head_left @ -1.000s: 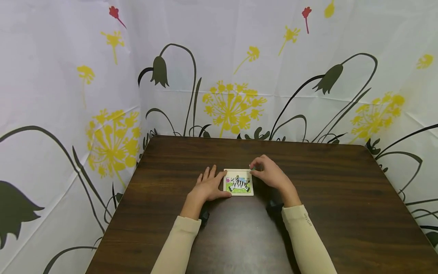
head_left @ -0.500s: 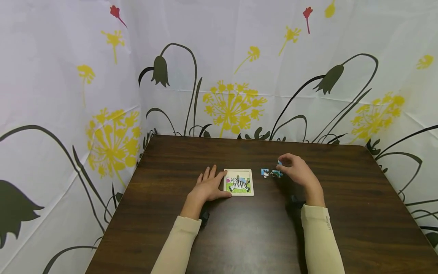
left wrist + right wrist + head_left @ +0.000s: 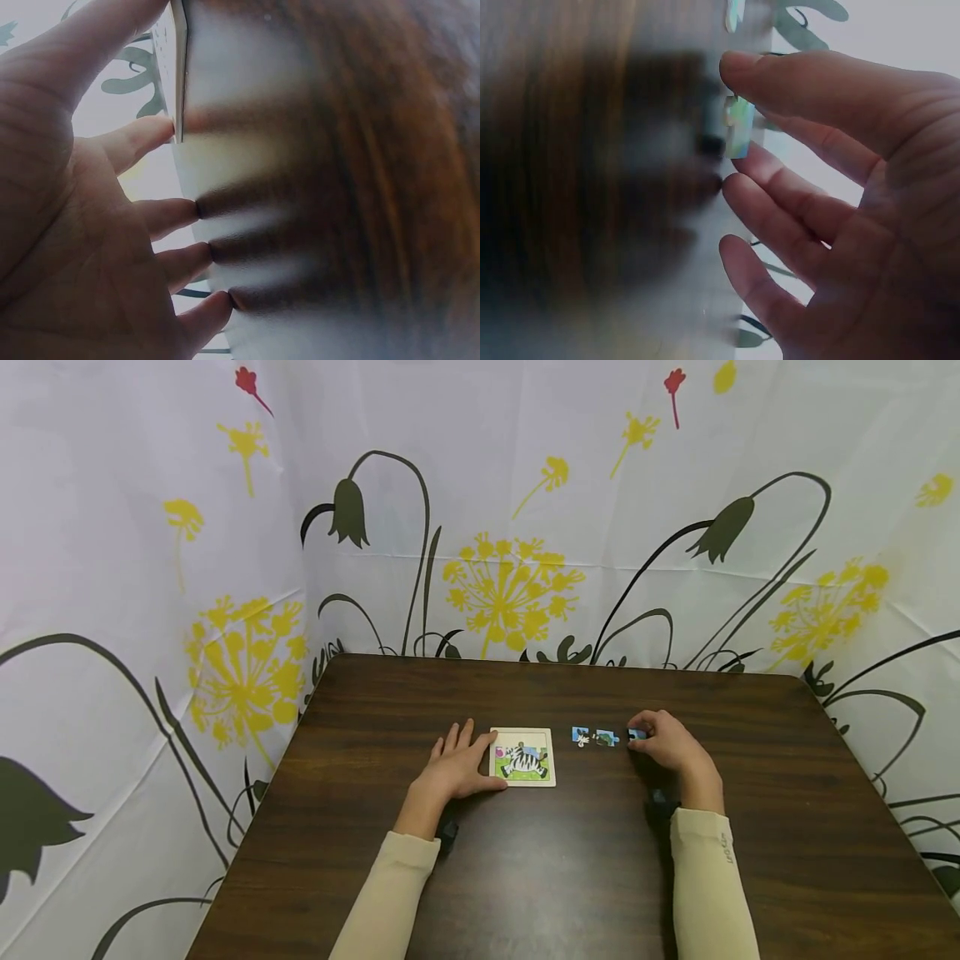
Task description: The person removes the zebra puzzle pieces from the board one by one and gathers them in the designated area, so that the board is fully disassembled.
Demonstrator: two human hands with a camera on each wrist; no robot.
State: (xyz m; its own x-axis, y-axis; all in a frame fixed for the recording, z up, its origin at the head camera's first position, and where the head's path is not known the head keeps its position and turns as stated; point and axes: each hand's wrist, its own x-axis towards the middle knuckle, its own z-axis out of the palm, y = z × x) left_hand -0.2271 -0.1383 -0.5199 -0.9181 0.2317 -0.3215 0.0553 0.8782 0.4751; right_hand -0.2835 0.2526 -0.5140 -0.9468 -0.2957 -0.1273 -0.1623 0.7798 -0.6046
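Observation:
A small square wooden puzzle tray [image 3: 553, 768] lies mid-table, with a zebra picture on green in its lower part and bare pale wood along its upper part. My left hand [image 3: 453, 768] lies at its left side, fingers spread and fairly straight; thumb and index finger touch the tray. In the left wrist view, the index fingertip [image 3: 166, 126] meets the tray's edge [image 3: 180, 82]. My right hand [image 3: 675, 752] pinches a blue puzzle piece [image 3: 636, 735] between thumb and fingers, low over the table. The right wrist view shows this piece [image 3: 739, 127] edge-on.
Two loose puzzle pieces lie between tray and right hand: a blue one with black and white [image 3: 581, 737], and a blue-green one [image 3: 606, 738]. The dark wooden table [image 3: 525, 877] reaches back to a white flowered curtain [image 3: 510, 485].
My right hand has moved right from the tray's upper right corner, past the two loose pieces, and lower, holding a blue piece. My left hand stays at the tray.

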